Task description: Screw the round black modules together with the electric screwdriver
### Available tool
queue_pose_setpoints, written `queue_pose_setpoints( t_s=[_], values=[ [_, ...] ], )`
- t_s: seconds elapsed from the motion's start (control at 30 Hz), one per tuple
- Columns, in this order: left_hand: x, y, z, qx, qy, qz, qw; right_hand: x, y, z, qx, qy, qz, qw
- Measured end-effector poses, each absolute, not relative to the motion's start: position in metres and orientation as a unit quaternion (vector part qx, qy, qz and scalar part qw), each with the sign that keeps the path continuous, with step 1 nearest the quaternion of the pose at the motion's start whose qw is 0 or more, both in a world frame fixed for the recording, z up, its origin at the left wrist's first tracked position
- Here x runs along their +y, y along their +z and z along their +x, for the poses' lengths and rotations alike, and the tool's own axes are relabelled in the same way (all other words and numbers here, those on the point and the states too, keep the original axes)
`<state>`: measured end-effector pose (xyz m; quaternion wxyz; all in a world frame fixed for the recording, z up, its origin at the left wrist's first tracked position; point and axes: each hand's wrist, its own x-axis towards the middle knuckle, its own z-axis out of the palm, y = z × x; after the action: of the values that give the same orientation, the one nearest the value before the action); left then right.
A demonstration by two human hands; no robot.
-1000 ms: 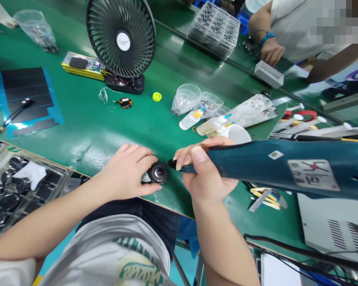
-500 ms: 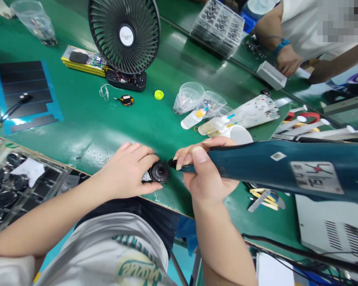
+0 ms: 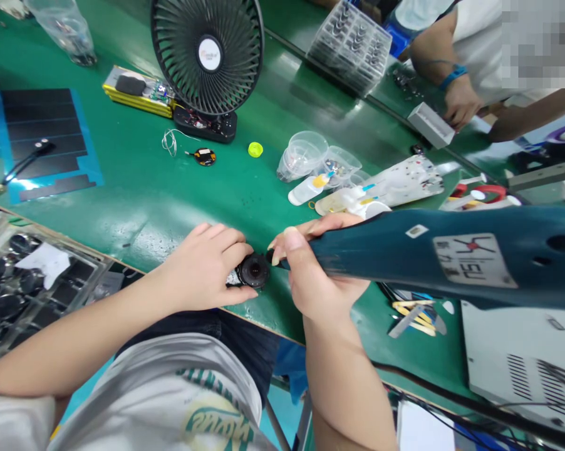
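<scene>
Near the front edge of the green table, my left hand (image 3: 212, 266) grips a small round black device with a lens-like centre (image 3: 254, 270), thumb and fingers at its sides. My right hand (image 3: 317, 269) is wrapped round the front of a dark teal electric screwdriver (image 3: 404, 254). The tool lies almost level, its body reaching off to the right. Its black nose points left at the device's right side; fingers partly cover the tip, and I cannot tell whether it touches.
A black fan (image 3: 210, 55) stands behind, left of clear plastic cups (image 3: 305, 153) and small glue bottles (image 3: 308, 188). A grey metal box (image 3: 493, 357) and tweezers (image 3: 411, 316) lie right. Trays of round parts (image 3: 10, 304) are at left. Across the table, a co-worker's hand (image 3: 461, 103) holds a white box.
The screwdriver and my right hand have shifted slightly left, the tool's rear swinging a little. My left hand still holds the device. The view has moved slightly.
</scene>
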<state>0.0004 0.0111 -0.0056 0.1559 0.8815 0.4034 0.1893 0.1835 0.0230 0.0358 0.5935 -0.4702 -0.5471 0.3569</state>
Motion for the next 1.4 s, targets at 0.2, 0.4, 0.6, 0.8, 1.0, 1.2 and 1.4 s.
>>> queue_pose_setpoints(
  t_s=[0.2,0.4,0.6,0.8,1.0,1.2,1.4],
  values=[
    [0.011,-0.004,0.0,0.406,0.188,0.879,0.164,0.03,0.049,0.18,-0.51,0.381,-0.397,0.661],
    [0.012,-0.006,-0.002,0.408,0.184,0.877,0.176,0.031,0.047,0.17,-0.472,0.428,-0.397,0.66],
    [0.012,-0.005,-0.001,0.407,0.183,0.879,0.17,0.029,0.043,0.166,-0.47,0.444,-0.373,0.666],
    [0.013,-0.004,0.0,0.407,0.187,0.878,0.167,0.029,0.042,0.167,-0.477,0.452,-0.36,0.662],
    [0.013,-0.003,0.0,0.408,0.187,0.876,0.175,0.028,0.042,0.169,-0.488,0.434,-0.364,0.664],
    [0.013,-0.003,0.0,0.408,0.187,0.877,0.171,0.028,0.043,0.169,-0.492,0.426,-0.388,0.653],
    [0.013,-0.003,0.001,0.407,0.187,0.879,0.165,0.029,0.041,0.169,-0.496,0.431,-0.387,0.647]
  ],
)
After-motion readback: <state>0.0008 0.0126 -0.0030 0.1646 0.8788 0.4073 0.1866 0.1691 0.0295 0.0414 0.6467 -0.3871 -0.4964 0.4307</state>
